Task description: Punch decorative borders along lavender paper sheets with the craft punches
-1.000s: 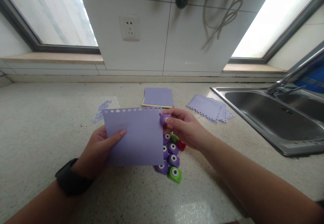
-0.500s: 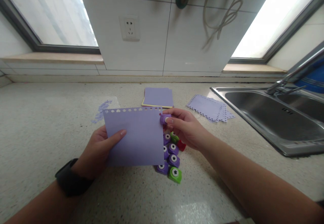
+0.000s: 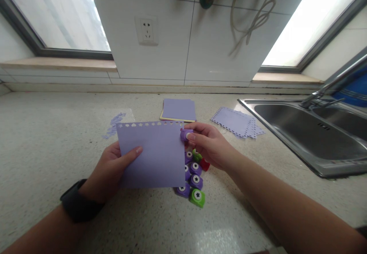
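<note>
My left hand (image 3: 116, 166) grips a sheet of purple paper (image 3: 155, 158) at its left side, thumb on top. A row of small shaped holes runs along the paper's far edge. At the upper right corner of the sheet, my right hand (image 3: 210, 143) pinches a purple craft punch (image 3: 186, 134), its thumb on the white button. The punch sits at the paper's right edge. Below it lie several more craft punches, among them a green punch (image 3: 197, 197), a purple punch (image 3: 196, 181) and a red one (image 3: 204, 164). The sheet partly covers some of them.
Behind the held sheet lies a stack of purple paper (image 3: 179, 109). Sheets with punched edges (image 3: 233, 121) are fanned beside the steel sink (image 3: 289, 139) at the right. Small purple paper scraps (image 3: 114, 126) lie on the counter (image 3: 57, 131) at left.
Almost nothing differs. Both hands, the paper and the punch keep the same positions relative to each other; the whole view has shifted very slightly.
</note>
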Available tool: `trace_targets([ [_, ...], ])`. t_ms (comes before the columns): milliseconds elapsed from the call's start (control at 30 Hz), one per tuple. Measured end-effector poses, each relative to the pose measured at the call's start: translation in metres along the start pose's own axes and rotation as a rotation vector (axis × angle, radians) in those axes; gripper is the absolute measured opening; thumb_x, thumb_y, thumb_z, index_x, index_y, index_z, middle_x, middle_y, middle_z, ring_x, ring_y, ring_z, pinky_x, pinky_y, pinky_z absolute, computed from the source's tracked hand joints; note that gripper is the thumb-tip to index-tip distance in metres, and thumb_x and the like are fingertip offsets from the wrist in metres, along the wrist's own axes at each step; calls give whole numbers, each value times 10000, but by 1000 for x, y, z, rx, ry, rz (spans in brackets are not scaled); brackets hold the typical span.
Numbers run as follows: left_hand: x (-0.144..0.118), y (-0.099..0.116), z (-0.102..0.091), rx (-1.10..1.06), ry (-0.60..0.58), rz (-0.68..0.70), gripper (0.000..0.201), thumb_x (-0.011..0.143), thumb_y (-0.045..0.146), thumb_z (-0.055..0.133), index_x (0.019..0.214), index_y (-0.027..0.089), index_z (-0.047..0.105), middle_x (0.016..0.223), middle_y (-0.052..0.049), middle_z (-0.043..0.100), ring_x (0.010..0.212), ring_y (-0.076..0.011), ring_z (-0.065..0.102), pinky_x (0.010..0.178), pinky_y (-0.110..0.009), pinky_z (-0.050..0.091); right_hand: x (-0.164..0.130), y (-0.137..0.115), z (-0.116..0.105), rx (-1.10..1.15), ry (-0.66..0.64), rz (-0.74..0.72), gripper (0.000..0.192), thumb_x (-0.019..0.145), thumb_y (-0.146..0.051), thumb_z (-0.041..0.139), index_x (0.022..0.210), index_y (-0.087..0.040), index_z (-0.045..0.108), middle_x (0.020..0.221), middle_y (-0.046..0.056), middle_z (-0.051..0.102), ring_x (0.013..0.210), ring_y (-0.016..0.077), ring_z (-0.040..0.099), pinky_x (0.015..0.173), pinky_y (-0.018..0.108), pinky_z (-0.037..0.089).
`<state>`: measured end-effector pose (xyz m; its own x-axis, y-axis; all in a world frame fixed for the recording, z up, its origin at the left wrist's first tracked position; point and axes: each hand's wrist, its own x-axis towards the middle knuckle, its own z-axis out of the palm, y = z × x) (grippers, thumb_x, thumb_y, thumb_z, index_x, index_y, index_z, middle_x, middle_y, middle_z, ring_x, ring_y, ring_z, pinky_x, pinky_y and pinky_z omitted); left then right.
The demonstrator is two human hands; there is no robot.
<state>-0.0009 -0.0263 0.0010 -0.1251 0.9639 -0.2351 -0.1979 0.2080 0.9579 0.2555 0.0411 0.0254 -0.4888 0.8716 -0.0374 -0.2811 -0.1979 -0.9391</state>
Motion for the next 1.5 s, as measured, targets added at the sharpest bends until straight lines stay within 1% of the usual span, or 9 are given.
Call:
trace_targets([
  [133, -1, 1, 0, 2, -7, -2, 440, 718, 421, 889, 1070, 211, 728, 1019, -76, 777, 868, -251, 745, 674, -268, 596, 0, 0, 0, -38, -6, 4, 352, 775, -328, 864, 1031, -156, 694, 945, 54, 699, 751, 124, 627, 731, 283, 512],
  [267, -2, 2, 1, 6, -3, -2, 436, 709, 410, 893, 1062, 208, 735, 1008, -85, 779, 824, -247, 745, 657, -274, 598, -1, 0, 0, -66, -17, 0, 335, 796, -348, 842, 1035, -165, 694, 1021, 76, 700, 794, 149, 634, 753, 313, 523],
  [400, -2, 3, 1, 6, -25, -12, 490, 703, 411, 896, 1119, 206, 735, 1014, -97, 778, 795, -250, 745, 661, -297, 608, 0, 2, 0, -55, -3, -2, 357, 771, -349, 873, 1024, -173, 694, 945, 40, 697, 774, 122, 627, 739, 274, 510],
  [533, -2, 4, 3, -7, -46, -26, 506, 710, 412, 894, 1145, 212, 730, 1003, -93, 778, 782, -251, 747, 671, -310, 614, 0, 4, -1, -55, -7, -3, 360, 774, -361, 878, 1026, -179, 698, 952, 40, 705, 793, 122, 642, 740, 264, 509],
  [700, -4, 4, 4, -2, -40, -26, 504, 707, 403, 896, 1144, 209, 735, 991, -95, 778, 771, -247, 745, 671, -309, 615, 0, 5, 0, -49, -18, -2, 346, 781, -359, 876, 1005, -170, 693, 923, 44, 706, 776, 126, 650, 729, 269, 517],
  [867, -4, 4, 5, 3, -43, -18, 517, 679, 408, 912, 1123, 204, 741, 1000, -102, 778, 781, -254, 746, 677, -310, 616, 0, 4, 2, -34, -3, 11, 374, 771, -353, 879, 1037, -169, 690, 962, 64, 717, 795, 141, 664, 726, 276, 535],
  [1100, -4, 4, 4, 18, -36, -16, 492, 685, 403, 904, 1111, 218, 744, 1002, -95, 781, 790, -269, 748, 666, -319, 615, 0, 7, 2, -26, -6, 12, 354, 763, -342, 888, 1002, -175, 687, 908, 42, 715, 756, 121, 659, 715, 259, 535],
  [1300, -3, 5, 4, 23, -43, -24, 498, 681, 408, 906, 1108, 211, 741, 1001, -100, 778, 794, -270, 748, 680, -325, 617, 1, 5, 3, 16, -7, 46, 393, 738, -349, 905, 1012, -168, 689, 958, 55, 723, 815, 135, 682, 766, 273, 546],
  [1500, -4, 6, 5, 20, -32, -11, 479, 679, 399, 906, 1090, 210, 749, 1021, -104, 779, 831, -276, 754, 709, -324, 621, 1, 4, 3, 30, -12, 42, 379, 717, -336, 918, 979, -174, 696, 902, 28, 714, 769, 120, 670, 744, 263, 537],
])
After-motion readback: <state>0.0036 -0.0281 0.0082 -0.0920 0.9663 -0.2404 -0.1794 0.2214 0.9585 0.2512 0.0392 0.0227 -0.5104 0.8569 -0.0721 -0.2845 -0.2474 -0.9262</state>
